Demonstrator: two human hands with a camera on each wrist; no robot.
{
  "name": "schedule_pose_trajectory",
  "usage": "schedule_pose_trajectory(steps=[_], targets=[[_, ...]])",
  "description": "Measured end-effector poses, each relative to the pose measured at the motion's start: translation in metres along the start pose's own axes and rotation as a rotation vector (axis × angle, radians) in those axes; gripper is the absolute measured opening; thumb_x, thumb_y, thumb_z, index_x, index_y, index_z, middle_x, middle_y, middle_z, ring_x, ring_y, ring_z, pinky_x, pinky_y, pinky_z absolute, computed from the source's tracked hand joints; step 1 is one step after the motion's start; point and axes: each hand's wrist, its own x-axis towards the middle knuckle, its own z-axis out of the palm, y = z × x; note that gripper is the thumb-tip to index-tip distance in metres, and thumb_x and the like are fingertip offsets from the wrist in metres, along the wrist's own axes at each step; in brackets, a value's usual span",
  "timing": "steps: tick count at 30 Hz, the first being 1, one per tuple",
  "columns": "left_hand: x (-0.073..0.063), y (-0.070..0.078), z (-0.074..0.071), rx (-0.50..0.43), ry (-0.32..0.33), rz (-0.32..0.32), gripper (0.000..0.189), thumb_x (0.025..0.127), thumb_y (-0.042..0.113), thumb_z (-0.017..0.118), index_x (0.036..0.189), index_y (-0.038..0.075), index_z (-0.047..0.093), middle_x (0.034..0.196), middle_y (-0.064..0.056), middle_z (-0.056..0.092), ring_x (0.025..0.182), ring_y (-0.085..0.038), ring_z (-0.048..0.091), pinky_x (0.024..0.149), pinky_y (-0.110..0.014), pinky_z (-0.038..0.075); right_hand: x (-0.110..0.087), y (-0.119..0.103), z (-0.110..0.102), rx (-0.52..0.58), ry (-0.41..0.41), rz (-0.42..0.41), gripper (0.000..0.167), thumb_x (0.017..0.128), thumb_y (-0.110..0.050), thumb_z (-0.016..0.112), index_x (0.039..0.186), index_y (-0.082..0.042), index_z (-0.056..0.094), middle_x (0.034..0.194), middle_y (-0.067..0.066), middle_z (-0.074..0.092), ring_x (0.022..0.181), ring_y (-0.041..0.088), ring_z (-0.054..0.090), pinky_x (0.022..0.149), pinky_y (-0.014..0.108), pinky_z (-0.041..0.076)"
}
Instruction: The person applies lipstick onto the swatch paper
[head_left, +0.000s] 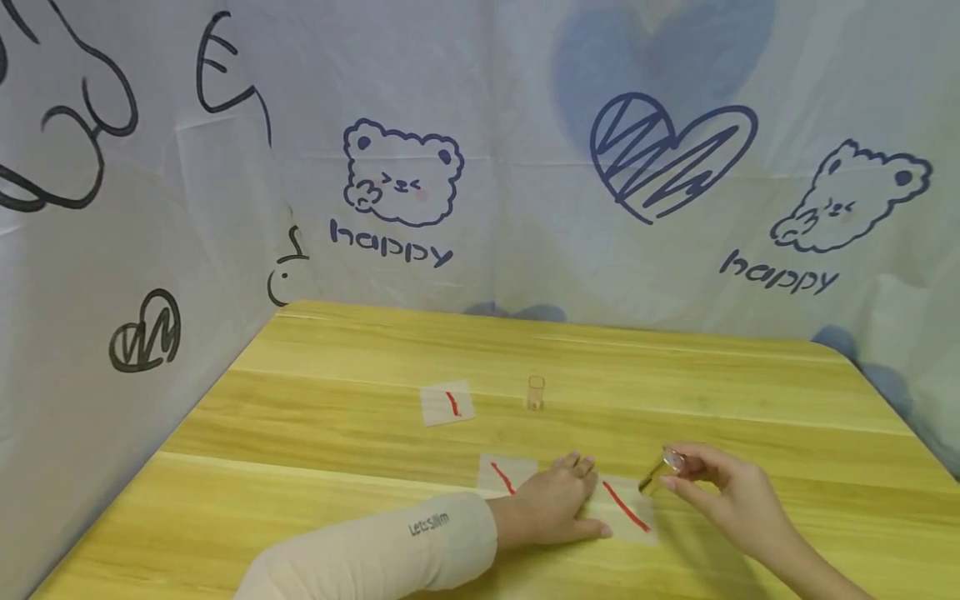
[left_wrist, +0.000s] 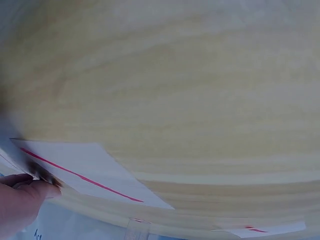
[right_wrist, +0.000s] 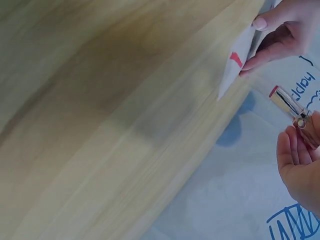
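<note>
- Right of centre on the worktop (head_left: 337,392), toward its near side, the right hand (head_left: 738,500) pinches a slim tube (head_left: 656,473) between thumb and fingers, a narrow grip.
- That tube is held at its pale, shiny end; its gold end slants down and leftward at the upper right corner of the right paper (head_left: 637,535). Whether it touches the paper I cannot tell.
- Just left of it, the left hand (head_left: 555,504) lies spread over the neighbouring edges of the right paper and the middle paper (head_left: 487,477), thumb stretched out wide, gripping nothing that I can see.
- One red line runs aslant on each of these two papers, the left hand partly hiding the middle one.
- Farther toward the worktop's far edge lies the third paper (head_left: 432,408), with a shorter red line.
- To the right of that paper, apart from it, a small clear cylinder (head_left: 536,393) stands upright.
- A pale, lettered sleeve (head_left: 367,554) covers the left forearm; the right forearm is bare.
- Beyond the far edge hangs a white cloth (head_left: 517,217) with bears, hearts and "happy" drawn on it.
</note>
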Motion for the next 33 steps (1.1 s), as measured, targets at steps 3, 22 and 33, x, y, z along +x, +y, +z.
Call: schedule_pose_trajectory(steps=[3,22,33], targets=[[0.0,0.0,-0.001,-0.03,0.02,-0.003,0.07,0.088,0.058,0.05,0.136,0.007,0.046,0.146,-0.01,0.038,0.137,-0.026,0.034,0.106,-0.033,0.04,0.002,-0.002,0.003,0.018,0.035,0.03,0.03,0.068,0.006,0.076,0.097,0.003,0.067,0.076,-0.005,0.066,0.071,-0.01,0.055,0.061,0.006,0.048],[-0.004,-0.018,-0.018,-0.239,0.123,-0.013,0.07,0.091,0.052,0.05,0.137,0.0,0.042,0.145,-0.015,0.04,0.137,-0.027,0.034,0.11,-0.035,0.035,0.019,-0.017,0.009,0.309,0.031,0.379,0.032,0.077,0.003,0.07,0.103,0.01,0.053,0.083,-0.013,0.059,0.076,-0.003,0.057,0.067,0.011,0.052],[-0.013,-0.038,-0.04,-0.594,0.388,-0.065,0.067,0.084,0.04,0.065,0.135,0.0,0.046,0.138,-0.013,0.048,0.129,-0.026,0.045,0.106,-0.037,0.039,0.03,-0.033,0.015,0.441,0.012,0.362,0.027,0.084,-0.006,0.067,0.11,-0.004,0.061,0.091,-0.014,0.064,0.084,0.0,0.061,0.074,0.013,0.053]])
